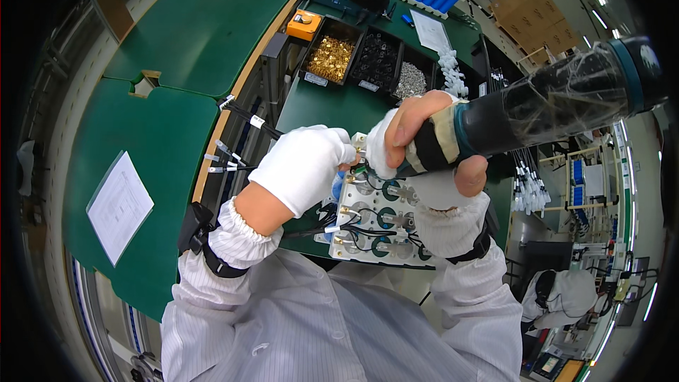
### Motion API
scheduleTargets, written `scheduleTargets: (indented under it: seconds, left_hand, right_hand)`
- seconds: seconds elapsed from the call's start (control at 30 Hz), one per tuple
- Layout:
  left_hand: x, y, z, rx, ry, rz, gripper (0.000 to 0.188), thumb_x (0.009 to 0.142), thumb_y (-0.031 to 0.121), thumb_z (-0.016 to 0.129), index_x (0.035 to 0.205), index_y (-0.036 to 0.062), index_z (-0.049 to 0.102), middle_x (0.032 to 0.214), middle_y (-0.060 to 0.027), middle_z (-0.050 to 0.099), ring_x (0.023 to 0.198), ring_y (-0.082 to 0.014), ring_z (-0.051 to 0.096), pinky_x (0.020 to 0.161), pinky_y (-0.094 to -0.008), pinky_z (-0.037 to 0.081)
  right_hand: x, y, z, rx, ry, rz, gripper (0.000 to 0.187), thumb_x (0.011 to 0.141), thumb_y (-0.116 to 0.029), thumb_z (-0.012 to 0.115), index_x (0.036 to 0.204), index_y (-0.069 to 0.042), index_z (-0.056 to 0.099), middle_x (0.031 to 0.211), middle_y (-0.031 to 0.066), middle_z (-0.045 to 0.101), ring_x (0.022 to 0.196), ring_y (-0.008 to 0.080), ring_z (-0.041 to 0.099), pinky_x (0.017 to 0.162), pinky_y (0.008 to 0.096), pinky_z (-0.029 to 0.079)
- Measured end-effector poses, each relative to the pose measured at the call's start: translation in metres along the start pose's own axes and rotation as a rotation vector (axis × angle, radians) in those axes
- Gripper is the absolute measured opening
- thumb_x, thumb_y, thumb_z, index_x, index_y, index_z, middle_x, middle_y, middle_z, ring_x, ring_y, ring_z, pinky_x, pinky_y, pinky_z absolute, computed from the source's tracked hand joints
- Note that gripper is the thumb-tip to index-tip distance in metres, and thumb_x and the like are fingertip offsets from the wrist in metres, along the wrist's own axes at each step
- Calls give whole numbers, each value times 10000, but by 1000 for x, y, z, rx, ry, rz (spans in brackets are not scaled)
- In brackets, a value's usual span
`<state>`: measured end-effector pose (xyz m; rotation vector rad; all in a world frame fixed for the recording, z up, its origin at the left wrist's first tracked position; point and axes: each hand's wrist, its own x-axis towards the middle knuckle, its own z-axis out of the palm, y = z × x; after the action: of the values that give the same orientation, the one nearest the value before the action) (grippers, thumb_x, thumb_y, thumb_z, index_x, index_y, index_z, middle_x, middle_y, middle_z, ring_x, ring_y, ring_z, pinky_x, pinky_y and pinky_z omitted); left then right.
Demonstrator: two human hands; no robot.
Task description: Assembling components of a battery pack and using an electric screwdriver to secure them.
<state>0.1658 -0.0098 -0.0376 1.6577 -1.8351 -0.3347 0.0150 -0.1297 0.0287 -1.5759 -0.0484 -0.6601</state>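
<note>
A white glove with bare fingertips covers my left hand (300, 166), whose fingers are pinched together at the upper left edge of a white fixture plate (353, 260). What they hold is too small and too covered to make out. My right hand (414, 134), gloved likewise with bare finger and thumb, is wrapped round a black and teal cordless screwdriver (548, 99). The tool's body points up and right; its tip end is at the plate near my left fingertips. Round grey parts and brass fittings sit in rows on the plate, with black cables (368, 230) running across it.
Beyond my hands stand black bins of brass parts (331, 56), black parts (376, 59) and small silver parts (411, 81). White connectors (451, 74) lie beside them. Cable ends (530, 187) hang at the right. A paper sheet (120, 205) lies on the green table (170, 138) at left.
</note>
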Motion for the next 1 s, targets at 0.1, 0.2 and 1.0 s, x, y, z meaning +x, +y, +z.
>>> scheduleTargets:
  seconds: [0.1,0.2,1.0]
  left_hand:
    - [0,0,-1,-7,8,-9,183,767,20,699,924,104,740,863,-102,668,857,-327,669,770,-413,552]
    - [-1,-5,3,-34,24,6,191,762,16,699,926,106,740,867,-104,671,866,-329,670,773,-415,553]
    - [-39,49,3,215,37,-75,385,846,142,690,1199,36,581,1260,-158,569,1229,-337,522,1078,-521,367]
  right_hand:
    - [1,5,-5,13,-24,4,789,840,-765,635,951,15,581,739,109,604,636,188,597,606,336,505]
    - [3,7,-2,67,-52,4,746,859,-720,656,957,16,583,745,106,610,634,193,598,611,338,508]
    - [-4,-3,-4,118,39,-166,825,821,-786,631,1012,13,552,769,103,572,609,206,537,592,381,455]
